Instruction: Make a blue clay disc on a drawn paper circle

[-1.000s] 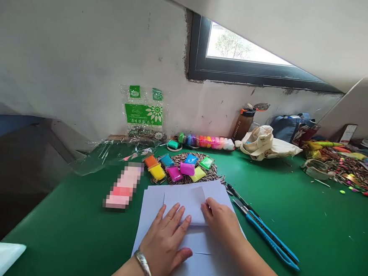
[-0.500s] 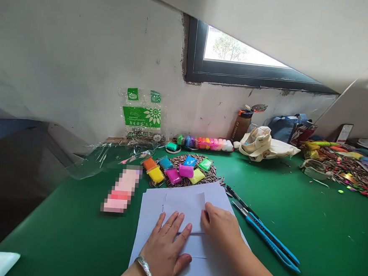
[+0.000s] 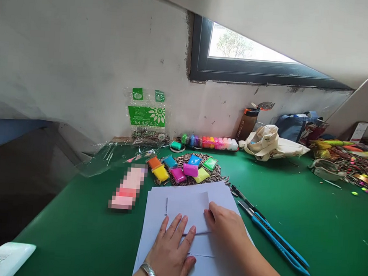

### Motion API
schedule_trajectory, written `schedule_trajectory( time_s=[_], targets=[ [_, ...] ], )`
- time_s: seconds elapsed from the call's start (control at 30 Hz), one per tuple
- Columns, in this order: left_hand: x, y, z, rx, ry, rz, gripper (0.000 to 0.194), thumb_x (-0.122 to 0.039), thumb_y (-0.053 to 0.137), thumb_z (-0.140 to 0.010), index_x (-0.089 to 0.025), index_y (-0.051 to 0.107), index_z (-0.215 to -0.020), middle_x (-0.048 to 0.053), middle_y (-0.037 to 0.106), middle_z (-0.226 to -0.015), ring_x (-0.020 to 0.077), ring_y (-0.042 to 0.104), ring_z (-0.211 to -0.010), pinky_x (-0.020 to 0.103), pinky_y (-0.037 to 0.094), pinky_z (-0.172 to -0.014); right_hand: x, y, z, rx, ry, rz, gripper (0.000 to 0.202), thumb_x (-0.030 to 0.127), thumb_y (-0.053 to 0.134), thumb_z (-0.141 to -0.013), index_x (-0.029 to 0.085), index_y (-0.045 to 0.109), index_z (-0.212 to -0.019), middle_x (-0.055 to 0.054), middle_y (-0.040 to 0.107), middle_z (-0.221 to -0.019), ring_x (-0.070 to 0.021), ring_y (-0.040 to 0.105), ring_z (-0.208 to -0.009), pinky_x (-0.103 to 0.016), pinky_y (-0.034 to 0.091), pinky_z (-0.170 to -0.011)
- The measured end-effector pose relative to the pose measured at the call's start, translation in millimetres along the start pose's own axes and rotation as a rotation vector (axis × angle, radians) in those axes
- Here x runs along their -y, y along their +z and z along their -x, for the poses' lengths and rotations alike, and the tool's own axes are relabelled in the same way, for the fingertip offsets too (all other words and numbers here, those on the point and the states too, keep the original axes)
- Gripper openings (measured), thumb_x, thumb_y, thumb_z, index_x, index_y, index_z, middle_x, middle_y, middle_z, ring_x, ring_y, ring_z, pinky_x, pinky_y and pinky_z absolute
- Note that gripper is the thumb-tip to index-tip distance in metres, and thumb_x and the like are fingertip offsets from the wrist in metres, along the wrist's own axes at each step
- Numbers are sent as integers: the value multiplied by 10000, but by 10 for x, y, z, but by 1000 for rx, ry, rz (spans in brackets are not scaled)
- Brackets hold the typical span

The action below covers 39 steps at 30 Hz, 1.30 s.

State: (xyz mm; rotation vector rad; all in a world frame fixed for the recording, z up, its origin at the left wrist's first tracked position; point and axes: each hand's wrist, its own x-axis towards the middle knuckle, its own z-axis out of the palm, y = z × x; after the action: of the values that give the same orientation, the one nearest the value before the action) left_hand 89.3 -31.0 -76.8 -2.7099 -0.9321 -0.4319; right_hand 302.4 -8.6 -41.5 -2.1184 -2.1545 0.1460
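A stack of white paper sheets (image 3: 154, 203) lies on the green table in front of me. On top of it is a smaller white piece of paper (image 3: 187, 209), with a loose edge slightly raised on its right side. My left hand (image 3: 173, 248), wearing a silver bangle, lies flat with fingers spread over the lower left of this piece. At its right edge, my right hand (image 3: 228, 227) pinches the paper between curled fingers and thumb. Blue-handled scissors (image 3: 277, 241) and a black pen (image 3: 239, 194) lie just right of the stack.
Behind the paper, several coloured clay packets (image 3: 190, 169) rest on a pile of sunflower seeds (image 3: 221, 174). A brown bottle (image 3: 247, 123), cream cloth bag (image 3: 274, 144) and clear seed bag (image 3: 147, 116) stand by the wall. A white object (image 3: 11, 258) sits front left.
The whole view has shifted a little, so things appear farther right. Both hands keep nearly the same places on the paper.
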Motion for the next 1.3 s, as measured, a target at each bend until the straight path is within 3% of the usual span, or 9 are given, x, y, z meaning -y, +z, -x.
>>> schedule_trajectory(
  time_s=[0.3, 0.6, 0.8, 0.97, 1.3],
  targets=[
    [-115, 44, 10, -81, -112, 113, 420, -378, 444, -873, -223, 528, -1254, 99, 548, -1288, 316, 414, -1242, 546, 249, -1047, -62, -24, -14, -21, -42, -223, 155, 256, 426, -871, 221, 480, -730, 16, 620, -708, -134, 520, -623, -240, 238, -544],
    [-149, 19, 9, -117, -124, 125, 372, -336, 432, -870, -241, 565, -1205, 85, 575, -1250, 309, 444, -1209, 542, 256, -1027, -41, -68, -8, 33, -109, -152, 143, 212, 467, -840, 212, 481, -698, 14, 603, -687, -129, 513, -621, -238, 210, -534],
    [-162, -41, 3, -70, -150, 144, 366, -326, 434, -875, -255, 555, -1213, 67, 578, -1252, 294, 450, -1203, 525, 251, -1028, 3, -58, -23, 22, -69, -59, 260, 324, 408, -919, 208, 516, -712, -14, 652, -719, -150, 573, -652, -258, 223, -537],
    [-172, -93, -33, -21, -163, 149, 363, -329, 432, -880, -256, 545, -1217, 67, 583, -1242, 298, 465, -1190, 545, 262, -1024, 41, -32, 13, -38, -36, 37, 264, 290, 385, -931, 209, 544, -737, -13, 669, -706, -160, 605, -636, -279, 212, -523],
    [-143, -241, -176, 192, -176, 185, 387, -409, 424, -891, -229, 552, -1209, 111, 571, -1263, 323, 480, -1193, 532, 381, -988, 79, 2, 6, -92, 3, 96, 227, 257, 404, -911, 218, 555, -747, -3, 666, -682, -171, 624, -628, -281, 216, -508]
  ],
)
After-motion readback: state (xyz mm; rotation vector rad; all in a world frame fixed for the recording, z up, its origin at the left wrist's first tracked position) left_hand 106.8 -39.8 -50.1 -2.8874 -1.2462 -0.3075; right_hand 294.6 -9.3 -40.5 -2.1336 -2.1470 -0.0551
